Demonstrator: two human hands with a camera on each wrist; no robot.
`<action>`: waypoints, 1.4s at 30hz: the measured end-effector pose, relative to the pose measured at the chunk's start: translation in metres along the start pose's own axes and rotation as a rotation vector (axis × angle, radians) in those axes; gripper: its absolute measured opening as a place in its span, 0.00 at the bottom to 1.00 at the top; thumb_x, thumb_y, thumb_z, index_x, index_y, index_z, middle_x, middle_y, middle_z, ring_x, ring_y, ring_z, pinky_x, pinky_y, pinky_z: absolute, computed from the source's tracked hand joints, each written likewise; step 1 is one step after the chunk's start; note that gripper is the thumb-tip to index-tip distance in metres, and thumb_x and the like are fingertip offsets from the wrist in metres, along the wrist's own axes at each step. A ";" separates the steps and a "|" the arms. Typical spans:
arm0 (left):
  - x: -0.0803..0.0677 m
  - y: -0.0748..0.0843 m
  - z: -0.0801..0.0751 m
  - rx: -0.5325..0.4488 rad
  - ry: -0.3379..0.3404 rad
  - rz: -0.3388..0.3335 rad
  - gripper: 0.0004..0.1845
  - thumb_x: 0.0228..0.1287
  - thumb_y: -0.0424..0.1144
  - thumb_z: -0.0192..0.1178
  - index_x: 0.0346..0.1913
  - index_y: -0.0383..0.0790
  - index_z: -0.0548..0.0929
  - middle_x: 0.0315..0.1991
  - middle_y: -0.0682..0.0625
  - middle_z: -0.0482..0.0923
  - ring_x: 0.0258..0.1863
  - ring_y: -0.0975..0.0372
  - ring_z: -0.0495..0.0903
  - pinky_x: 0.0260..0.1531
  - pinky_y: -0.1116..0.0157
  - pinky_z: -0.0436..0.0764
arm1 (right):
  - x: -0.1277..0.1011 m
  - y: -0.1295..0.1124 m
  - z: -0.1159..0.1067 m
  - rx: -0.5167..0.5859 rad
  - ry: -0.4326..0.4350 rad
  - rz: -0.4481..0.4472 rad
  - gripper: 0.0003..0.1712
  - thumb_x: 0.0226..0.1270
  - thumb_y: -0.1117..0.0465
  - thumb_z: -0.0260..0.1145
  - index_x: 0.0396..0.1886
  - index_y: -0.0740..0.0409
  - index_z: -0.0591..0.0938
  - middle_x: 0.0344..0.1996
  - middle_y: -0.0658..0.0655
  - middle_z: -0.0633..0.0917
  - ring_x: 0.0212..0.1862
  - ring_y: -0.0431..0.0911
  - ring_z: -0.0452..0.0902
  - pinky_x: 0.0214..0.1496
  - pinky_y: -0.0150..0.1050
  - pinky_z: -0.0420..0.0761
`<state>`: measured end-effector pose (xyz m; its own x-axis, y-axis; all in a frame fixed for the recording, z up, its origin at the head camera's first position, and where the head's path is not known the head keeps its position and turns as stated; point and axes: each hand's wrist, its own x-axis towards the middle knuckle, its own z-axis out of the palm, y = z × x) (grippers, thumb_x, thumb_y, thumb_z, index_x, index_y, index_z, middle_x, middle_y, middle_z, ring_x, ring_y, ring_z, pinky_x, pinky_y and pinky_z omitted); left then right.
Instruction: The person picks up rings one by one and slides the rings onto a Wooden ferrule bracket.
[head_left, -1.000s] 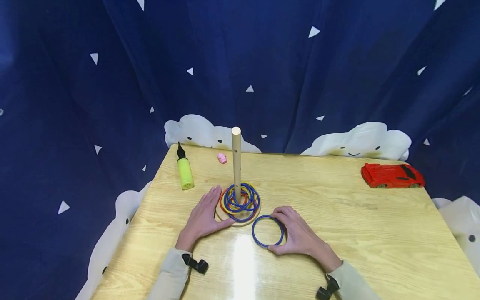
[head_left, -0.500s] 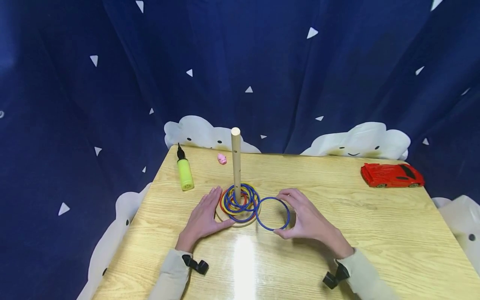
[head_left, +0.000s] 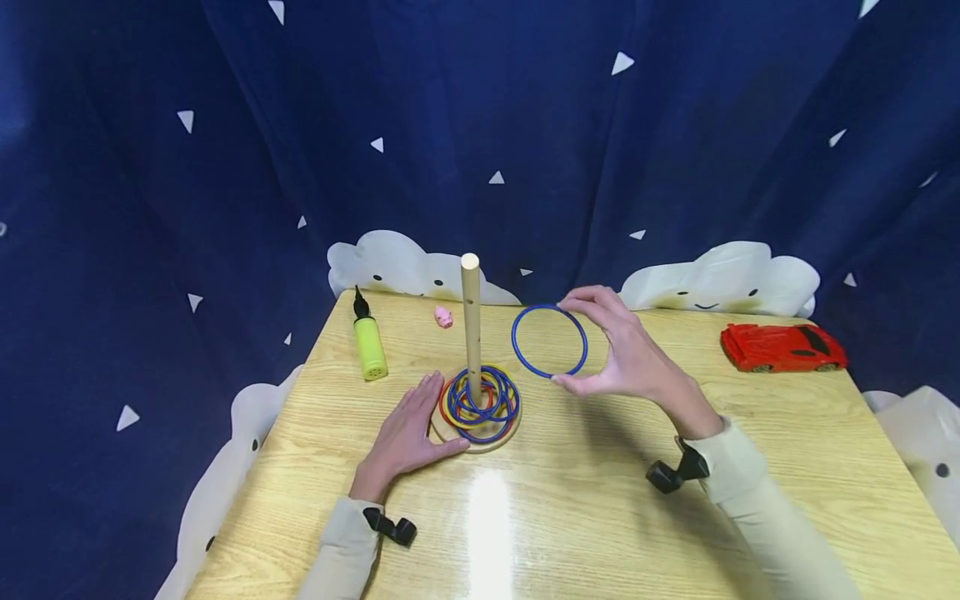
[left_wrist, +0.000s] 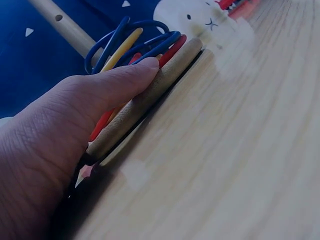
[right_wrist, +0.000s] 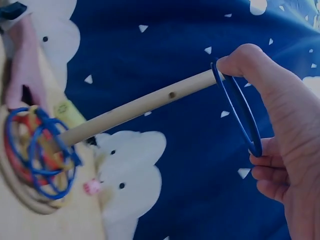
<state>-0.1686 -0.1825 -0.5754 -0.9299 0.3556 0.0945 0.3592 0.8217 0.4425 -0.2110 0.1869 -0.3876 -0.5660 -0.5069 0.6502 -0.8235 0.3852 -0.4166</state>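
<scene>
A wooden peg (head_left: 472, 325) stands upright on a round wooden base (head_left: 441, 428), with several blue, yellow and red rings (head_left: 512, 406) heaped around its foot. My left hand (head_left: 405, 433) lies against the near-left side of this base, fingers straight along its edge. In the left wrist view the thumb (left_wrist: 125, 82) rests across the base's rim, touching the rings. My right hand (head_left: 630, 354) pinches a single blue ring (head_left: 515, 337) between thumb and fingers. That ring is raised above the table, right of the peg and apart from it in the head view.
On the wooden table (head_left: 675, 500), a lime-green hand pump (head_left: 371, 346) lies at the back left. A small pink pig (head_left: 443, 317) is behind the peg, and a red toy car (head_left: 783, 348) sits at the back right. A dark blue curtain (head_left: 480, 125) hangs behind.
My right hand has lifted the blue ring off the table in front and carried it up and back, to the right of the peg. The left hand stays on the base.
</scene>
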 end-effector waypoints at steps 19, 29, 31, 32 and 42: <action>-0.001 0.000 -0.001 -0.009 -0.007 -0.003 0.69 0.52 0.83 0.59 0.86 0.44 0.46 0.86 0.51 0.45 0.84 0.61 0.42 0.83 0.58 0.46 | 0.098 -0.023 -0.020 0.087 0.174 -0.224 0.48 0.36 0.46 0.84 0.56 0.72 0.84 0.53 0.67 0.82 0.57 0.57 0.76 0.66 0.37 0.74; -0.001 0.000 0.001 -0.020 -0.007 -0.012 0.69 0.52 0.83 0.59 0.86 0.45 0.46 0.86 0.51 0.44 0.84 0.61 0.42 0.83 0.57 0.46 | 0.113 -0.026 0.001 0.092 0.077 -0.176 0.50 0.33 0.49 0.88 0.60 0.67 0.83 0.56 0.62 0.80 0.61 0.53 0.72 0.65 0.43 0.74; -0.001 0.000 0.002 -0.022 -0.009 -0.015 0.69 0.52 0.84 0.59 0.86 0.45 0.46 0.86 0.52 0.44 0.84 0.61 0.41 0.83 0.57 0.46 | 0.109 -0.025 0.008 0.085 0.041 -0.161 0.51 0.33 0.48 0.88 0.60 0.67 0.83 0.56 0.61 0.80 0.61 0.53 0.72 0.64 0.43 0.75; -0.001 0.001 0.002 -0.024 -0.011 -0.017 0.69 0.52 0.84 0.59 0.86 0.46 0.46 0.86 0.52 0.44 0.84 0.61 0.41 0.83 0.57 0.46 | 0.105 -0.025 0.011 0.081 0.022 -0.152 0.51 0.33 0.48 0.88 0.60 0.67 0.82 0.57 0.61 0.80 0.62 0.52 0.72 0.64 0.43 0.75; -0.001 0.005 -0.001 -0.020 0.005 0.011 0.68 0.53 0.82 0.60 0.85 0.42 0.48 0.85 0.49 0.46 0.84 0.58 0.44 0.83 0.56 0.48 | 0.061 -0.009 0.050 0.014 -0.093 -0.089 0.52 0.36 0.41 0.87 0.59 0.66 0.82 0.58 0.59 0.79 0.61 0.51 0.72 0.63 0.47 0.77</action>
<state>-0.1658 -0.1791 -0.5720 -0.9262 0.3623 0.1046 0.3681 0.8085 0.4592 -0.2396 0.1139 -0.3759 -0.4914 -0.6080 0.6236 -0.8707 0.3252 -0.3690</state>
